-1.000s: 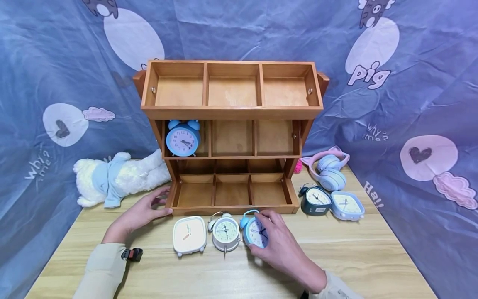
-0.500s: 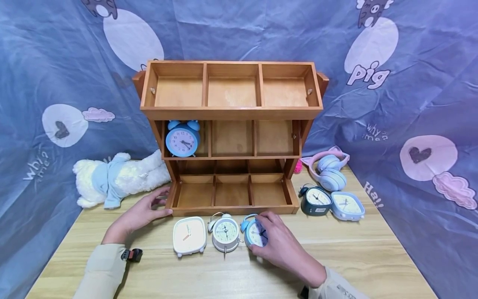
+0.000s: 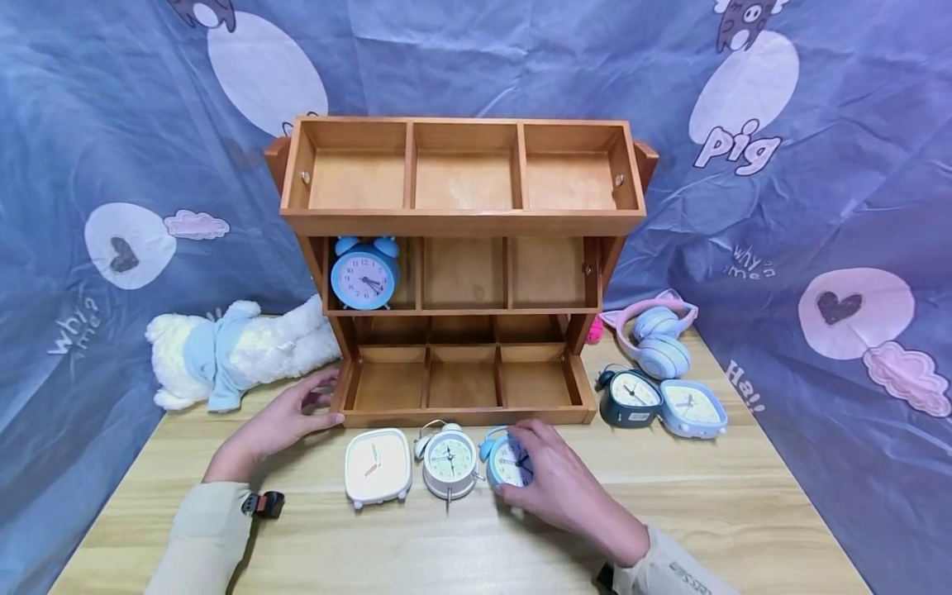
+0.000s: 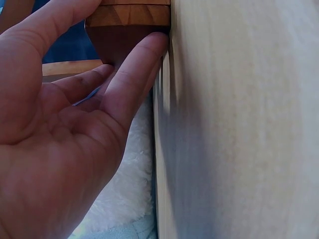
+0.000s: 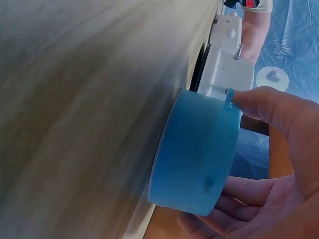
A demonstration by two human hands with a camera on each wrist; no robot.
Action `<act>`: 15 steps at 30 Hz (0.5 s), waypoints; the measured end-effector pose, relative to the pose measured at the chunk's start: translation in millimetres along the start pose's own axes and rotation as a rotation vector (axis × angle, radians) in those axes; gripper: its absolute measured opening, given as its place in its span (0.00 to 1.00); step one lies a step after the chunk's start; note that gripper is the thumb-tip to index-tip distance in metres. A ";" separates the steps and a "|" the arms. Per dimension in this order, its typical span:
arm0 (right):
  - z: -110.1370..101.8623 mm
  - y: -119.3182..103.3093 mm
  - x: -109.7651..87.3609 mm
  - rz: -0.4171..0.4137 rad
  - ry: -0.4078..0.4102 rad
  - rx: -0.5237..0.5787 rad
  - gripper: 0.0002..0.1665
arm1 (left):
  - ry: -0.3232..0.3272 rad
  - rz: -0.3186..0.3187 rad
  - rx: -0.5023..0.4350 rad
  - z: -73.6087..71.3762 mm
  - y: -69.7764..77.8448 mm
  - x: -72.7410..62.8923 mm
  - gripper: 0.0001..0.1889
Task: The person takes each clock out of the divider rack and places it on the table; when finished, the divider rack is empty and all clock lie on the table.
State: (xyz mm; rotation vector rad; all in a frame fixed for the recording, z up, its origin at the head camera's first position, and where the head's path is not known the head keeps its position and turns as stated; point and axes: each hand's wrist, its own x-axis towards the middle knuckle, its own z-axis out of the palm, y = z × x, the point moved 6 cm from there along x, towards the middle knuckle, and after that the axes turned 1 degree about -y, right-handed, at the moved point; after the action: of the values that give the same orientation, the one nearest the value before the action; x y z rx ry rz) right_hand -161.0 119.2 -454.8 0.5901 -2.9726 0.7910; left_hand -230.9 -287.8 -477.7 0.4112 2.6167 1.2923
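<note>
In the head view my left hand [image 3: 286, 421] rests its fingertips against the lower left end of a wooden shelf [image 3: 468, 420], thumb near the front corner. The left wrist view shows those fingers [image 4: 134, 74] nearly straight against the wood. My right hand [image 3: 554, 479] grips a light blue alarm clock [image 3: 509, 463] from its right side, its dial facing up. Seen from the right wrist, the thumb is at a foot of the blue clock [image 5: 194, 149] and the fingers lie along its other side. A round white alarm clock [image 3: 449, 459] lies just left of it, then a square white clock [image 3: 378, 467].
A larger blue twin-bell clock [image 3: 364, 277] stands in the shelf's middle tier, left compartment. On the right are a dark green clock [image 3: 630, 398], a pale blue square clock [image 3: 693, 409] and cat-ear headphones [image 3: 658, 335]. A white plush toy [image 3: 245, 351] lies left.
The right hand has shifted the light blue clock slightly to the right, widening the gap to the round white clock. The left hand stays at the shelf.
</note>
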 end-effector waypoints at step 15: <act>-3.9 -4.2 6.9 -0.018 0.029 0.014 0.54 | 0.001 0.006 -0.007 -0.7 -0.1 1.0 0.47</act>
State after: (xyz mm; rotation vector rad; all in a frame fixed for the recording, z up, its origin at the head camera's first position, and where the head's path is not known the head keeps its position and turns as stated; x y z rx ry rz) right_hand -166.2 115.3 -448.6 0.6005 -2.9337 0.8118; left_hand -232.0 -288.1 -477.4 0.4173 2.6129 1.3028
